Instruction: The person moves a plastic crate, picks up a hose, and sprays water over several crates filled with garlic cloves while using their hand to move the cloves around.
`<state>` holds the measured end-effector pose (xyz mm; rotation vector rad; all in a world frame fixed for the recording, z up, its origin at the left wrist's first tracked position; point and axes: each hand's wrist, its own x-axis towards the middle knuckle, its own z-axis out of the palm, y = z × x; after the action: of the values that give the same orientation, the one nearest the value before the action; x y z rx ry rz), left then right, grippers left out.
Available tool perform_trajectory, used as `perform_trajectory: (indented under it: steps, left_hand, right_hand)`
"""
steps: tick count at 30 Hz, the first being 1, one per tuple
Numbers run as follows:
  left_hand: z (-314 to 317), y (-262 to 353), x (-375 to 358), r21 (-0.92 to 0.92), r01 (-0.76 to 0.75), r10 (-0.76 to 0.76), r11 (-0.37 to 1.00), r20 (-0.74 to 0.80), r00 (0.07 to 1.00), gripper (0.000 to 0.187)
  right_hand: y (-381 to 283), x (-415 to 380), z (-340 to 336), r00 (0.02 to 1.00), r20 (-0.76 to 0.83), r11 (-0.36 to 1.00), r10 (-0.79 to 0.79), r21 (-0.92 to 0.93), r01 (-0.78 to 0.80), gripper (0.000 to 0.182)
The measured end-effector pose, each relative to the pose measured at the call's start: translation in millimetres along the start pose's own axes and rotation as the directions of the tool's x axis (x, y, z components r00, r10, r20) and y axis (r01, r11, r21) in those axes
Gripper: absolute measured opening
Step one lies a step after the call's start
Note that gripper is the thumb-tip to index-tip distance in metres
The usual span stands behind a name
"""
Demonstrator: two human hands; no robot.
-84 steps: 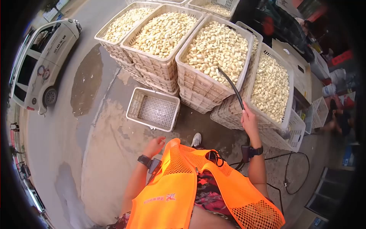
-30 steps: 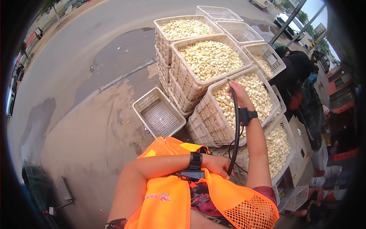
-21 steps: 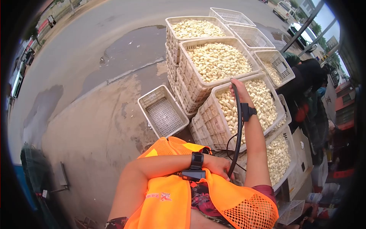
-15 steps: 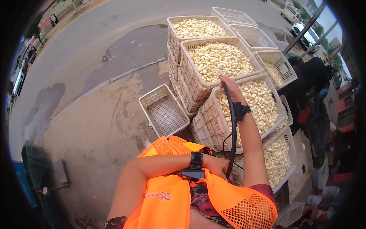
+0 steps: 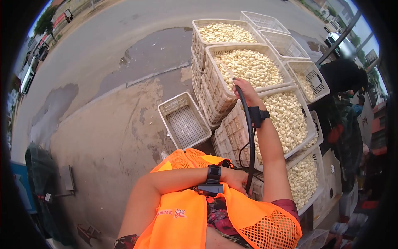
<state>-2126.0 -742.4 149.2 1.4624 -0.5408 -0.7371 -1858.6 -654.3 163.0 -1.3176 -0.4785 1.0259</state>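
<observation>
A black hose [image 5: 251, 143] curves up from my waist past the crates. My right hand [image 5: 246, 90] is closed round its upper end, over the near edge of a white crate [image 5: 226, 94] heaped with peeled garlic cloves [image 5: 251, 68]. A faint streak, perhaps water, shows just beyond the hose tip. My left hand [image 5: 235, 179] is bent across my body with its fingers round the lower part of the hose; some fingers are hidden. Beneath my right forearm stands another crate [image 5: 232, 128] full of garlic cloves.
An empty white crate [image 5: 184, 143] sits on the wet concrete [image 5: 112, 137] to the left. More crates of cloves are stacked behind and at the right, beside a person in dark clothing [image 5: 340, 76]. A folding stool [image 5: 88, 233] stands at lower left.
The view has shifted, so the crates appear farther right. My right hand and the hose tip have moved left relative to the crates, toward the upper crate's near-left corner. Both hands keep their hold.
</observation>
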Motion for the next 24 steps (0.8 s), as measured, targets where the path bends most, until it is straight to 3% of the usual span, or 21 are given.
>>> perform_trajectory:
  steps: [2, 9, 11, 15, 20, 24]
  left_hand:
    - [1, -4, 0, -0.165, -0.080, 0.084, 0.983, 0.022, 0.996, 0.033]
    - [0, 18, -4, -0.067, -0.063, 0.067, 0.996, 0.060, 0.996, 0.035]
    - [3, 18, -3, -0.154, -0.046, 0.056, 0.987, 0.067, 0.996, 0.036]
    - [4, 20, 1, -0.098, -0.044, 0.052, 0.994, 0.081, 0.995, 0.037]
    - [5, 17, 3, -0.129, -0.026, 0.042, 0.991, 0.118, 0.992, 0.035]
    - [9, 8, 3, -0.136, 0.005, 0.013, 0.991, 0.128, 0.992, 0.034]
  right_hand:
    - [-1, -2, -14, 1.000, -0.007, 1.000, -0.014, -0.006, 0.014, 0.016]
    - [-15, -39, -51, 0.974, -0.196, 0.992, -0.117, 0.032, 0.126, 0.018]
    - [-14, -46, -65, 0.949, -0.273, 0.986, -0.157, 0.017, 0.168, 0.019]
    - [-18, -60, -86, 0.930, -0.318, 0.980, -0.182, 0.018, 0.198, 0.017]
    - [-5, -55, -79, 0.962, -0.249, 0.993, -0.116, -0.002, 0.119, 0.016]
    - [11, -45, -34, 0.982, -0.189, 0.999, -0.027, 0.025, 0.032, 0.016]
